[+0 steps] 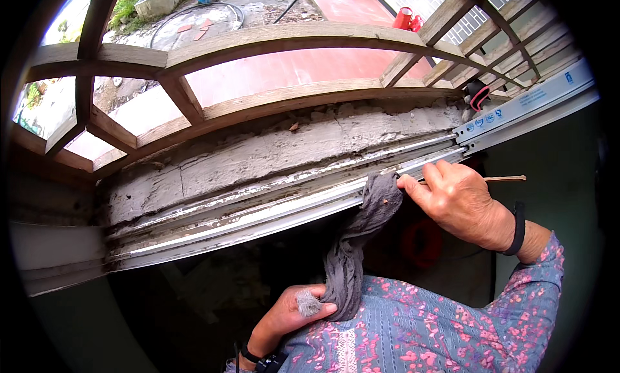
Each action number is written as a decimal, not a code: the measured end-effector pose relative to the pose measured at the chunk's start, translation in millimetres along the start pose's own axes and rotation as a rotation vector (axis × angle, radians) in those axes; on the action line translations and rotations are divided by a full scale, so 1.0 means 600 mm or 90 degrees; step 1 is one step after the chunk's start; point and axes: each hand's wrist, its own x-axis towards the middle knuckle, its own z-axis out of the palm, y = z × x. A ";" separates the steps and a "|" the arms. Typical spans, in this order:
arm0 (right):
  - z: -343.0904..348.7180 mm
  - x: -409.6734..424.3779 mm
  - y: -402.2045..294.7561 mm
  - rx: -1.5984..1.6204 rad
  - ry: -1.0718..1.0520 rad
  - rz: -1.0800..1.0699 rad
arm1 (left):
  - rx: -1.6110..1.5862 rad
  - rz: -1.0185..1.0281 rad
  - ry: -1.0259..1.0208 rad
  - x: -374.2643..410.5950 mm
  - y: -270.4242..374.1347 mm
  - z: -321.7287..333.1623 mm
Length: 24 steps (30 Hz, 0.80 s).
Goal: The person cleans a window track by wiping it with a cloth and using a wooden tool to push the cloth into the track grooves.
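A long grey cloth (346, 254) hangs down over the edge of a white window track (252, 211), its upper end bunched in the track. My right hand (453, 199) is closed on a thin wooden stick (503, 178) that sticks out behind it to the right; my thumb and fingertips are at the cloth's upper edge. The stick's front end is hidden by the hand and cloth. Lower down, close to my body, my left hand (298, 307) grips the cloth's lower end, with a frayed grey tuft showing over the fingers. Dirt lies along the grooves of the track.
Beyond the track runs a cracked concrete sill (271, 140), then a wooden lattice (290, 39). At the right, a metal sash frame with blue printing (528, 107) stands over the track, near a black and pink item (479, 98). Red objects (406, 18) stand outside.
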 end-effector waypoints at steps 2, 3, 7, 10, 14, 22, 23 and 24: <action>0.010 0.001 -0.001 0.026 0.015 -0.004 | -0.023 -0.010 0.029 -0.001 0.005 -0.001; 0.017 -0.001 -0.002 0.045 0.026 -0.005 | -0.038 -0.022 0.058 -0.007 0.020 0.006; 0.017 0.020 -0.022 0.095 0.053 -0.010 | -0.024 -0.052 0.109 -0.015 0.014 -0.015; 0.025 0.056 -0.054 0.170 0.099 -0.051 | -0.008 -0.056 0.128 -0.027 0.008 -0.035; 0.011 0.147 -0.122 0.252 0.173 -0.110 | 0.001 -0.046 0.203 -0.051 0.014 -0.043; -0.002 0.157 -0.134 0.321 0.172 -0.098 | -0.135 0.105 0.368 -0.088 -0.017 -0.040; -0.002 0.137 -0.118 0.316 0.122 -0.090 | -0.129 0.091 0.349 -0.086 -0.022 -0.042; -0.001 0.116 -0.100 0.340 0.075 -0.065 | -0.124 0.075 0.329 -0.080 -0.028 -0.046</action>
